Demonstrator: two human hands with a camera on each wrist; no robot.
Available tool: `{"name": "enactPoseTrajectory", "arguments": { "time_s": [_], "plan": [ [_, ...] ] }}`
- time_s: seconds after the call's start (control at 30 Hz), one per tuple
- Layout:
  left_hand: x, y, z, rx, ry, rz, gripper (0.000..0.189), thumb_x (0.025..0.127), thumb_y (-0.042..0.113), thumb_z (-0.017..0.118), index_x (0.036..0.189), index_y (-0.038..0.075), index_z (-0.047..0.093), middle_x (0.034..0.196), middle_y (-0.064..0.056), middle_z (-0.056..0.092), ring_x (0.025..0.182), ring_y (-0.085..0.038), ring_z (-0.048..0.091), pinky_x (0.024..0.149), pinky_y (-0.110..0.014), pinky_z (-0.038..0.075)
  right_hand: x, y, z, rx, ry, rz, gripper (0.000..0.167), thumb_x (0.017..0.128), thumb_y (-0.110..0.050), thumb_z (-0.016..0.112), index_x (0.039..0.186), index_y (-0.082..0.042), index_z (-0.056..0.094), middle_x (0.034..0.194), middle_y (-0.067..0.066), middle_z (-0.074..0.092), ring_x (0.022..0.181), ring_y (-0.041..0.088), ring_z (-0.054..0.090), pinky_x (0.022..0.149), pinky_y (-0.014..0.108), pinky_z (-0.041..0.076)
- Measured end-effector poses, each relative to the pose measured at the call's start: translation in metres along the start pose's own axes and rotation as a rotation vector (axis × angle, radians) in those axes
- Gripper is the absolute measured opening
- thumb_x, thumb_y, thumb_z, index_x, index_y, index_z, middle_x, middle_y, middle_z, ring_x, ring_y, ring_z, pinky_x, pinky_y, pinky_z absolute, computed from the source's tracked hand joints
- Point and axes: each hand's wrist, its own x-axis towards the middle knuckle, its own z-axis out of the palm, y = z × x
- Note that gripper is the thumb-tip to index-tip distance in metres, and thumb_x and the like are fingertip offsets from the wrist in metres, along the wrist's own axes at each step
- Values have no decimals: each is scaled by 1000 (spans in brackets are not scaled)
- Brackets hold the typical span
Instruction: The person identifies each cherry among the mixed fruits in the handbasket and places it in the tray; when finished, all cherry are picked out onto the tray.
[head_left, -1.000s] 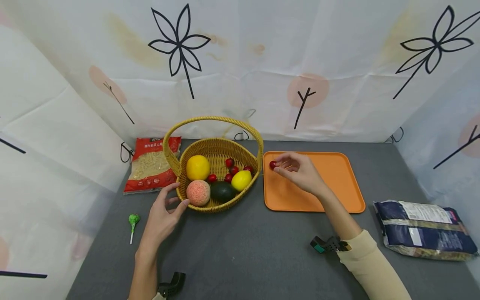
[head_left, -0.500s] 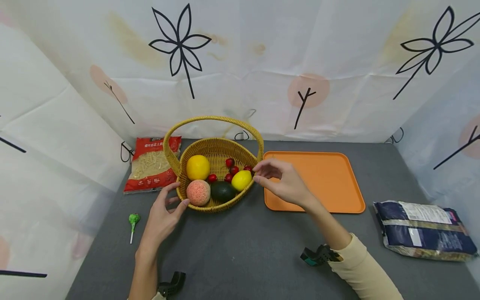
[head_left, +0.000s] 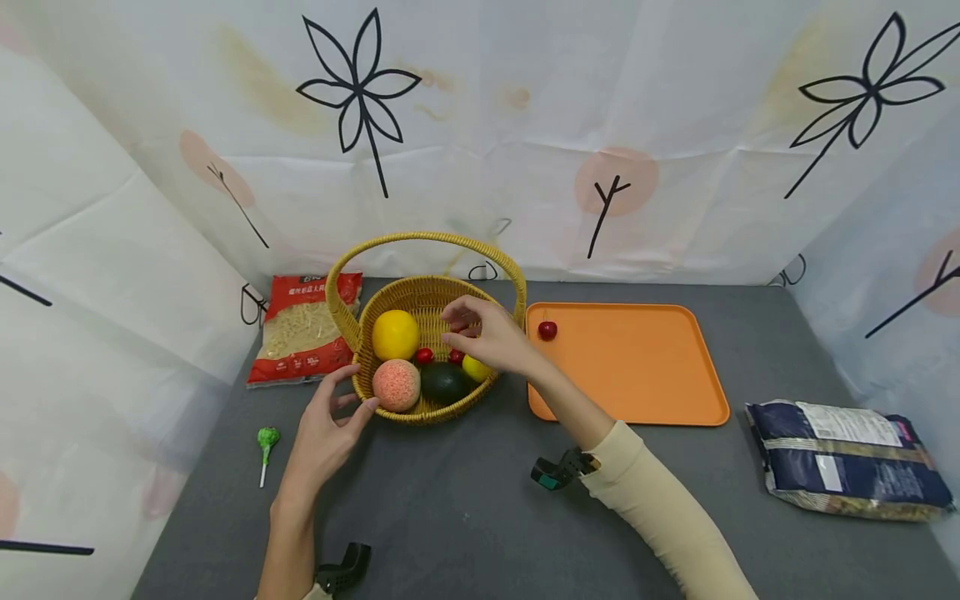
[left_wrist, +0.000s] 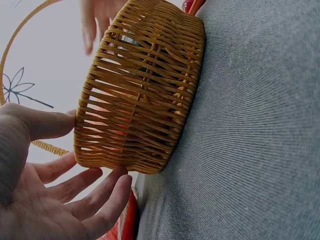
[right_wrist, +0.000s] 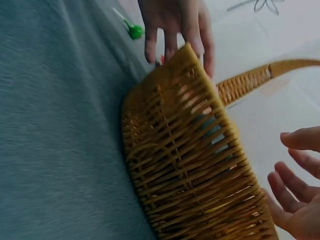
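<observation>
A yellow wicker basket (head_left: 420, 283) holds fruit: a yellow round fruit (head_left: 396, 335), a pink textured fruit (head_left: 397, 386), a dark green avocado (head_left: 446, 383), a lemon (head_left: 476, 368) partly hidden, and small red cherries (head_left: 424, 356). With thumb and fingers my left hand (head_left: 328, 429) holds the basket's near left side, as the left wrist view also shows. My right hand (head_left: 491, 337) hovers over the basket's right half, fingers loosely bent and thumb apart; nothing shows between them. It covers some cherries. One dark red cherry (head_left: 547, 331) lies on the orange tray (head_left: 630, 375).
Behind the basket's left side lies a red pasta bag (head_left: 300, 333). A green lollipop (head_left: 267, 442) is left of my left hand. At the right lies a dark blue bag (head_left: 847, 458). The basket's tall handle (head_left: 427, 237) arches over it.
My right hand let go of the cherry on the tray's left end, then moved left over the basket. The left hand stays at the basket's side.
</observation>
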Motion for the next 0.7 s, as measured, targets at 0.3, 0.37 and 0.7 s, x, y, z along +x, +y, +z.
{"name": "enactPoseTrajectory", "arguments": {
  "time_s": [0.3, 0.37, 0.7],
  "plan": [
    [0, 0, 0, 7, 0, 3, 67, 106, 36, 72, 161, 13, 42, 169, -17, 43, 142, -45, 62, 110, -62, 58, 46, 15, 7, -138, -56, 129, 33, 104, -17, 72, 133, -1, 67, 141, 19, 66, 119, 34, 62, 106, 46, 55],
    [0, 0, 0, 8, 1, 6, 68, 106, 36, 72, 161, 13, 42, 169, -17, 43, 141, -46, 62, 110, -63, 58, 52, 20, 9, -168, -79, 154, 31, 105, -15, 71, 133, -2, 68, 141, 18, 66, 117, 32, 62, 104, 44, 55],
    [-1, 0, 1, 10, 3, 12, 68, 106, 37, 73, 161, 13, 43, 168, -17, 44, 140, -46, 62, 109, -62, 58, 69, 18, 16, -227, -232, 231, 30, 101, 1, 69, 130, -3, 74, 139, 16, 72, 135, 32, 65, 108, 43, 58]
  ]
}}
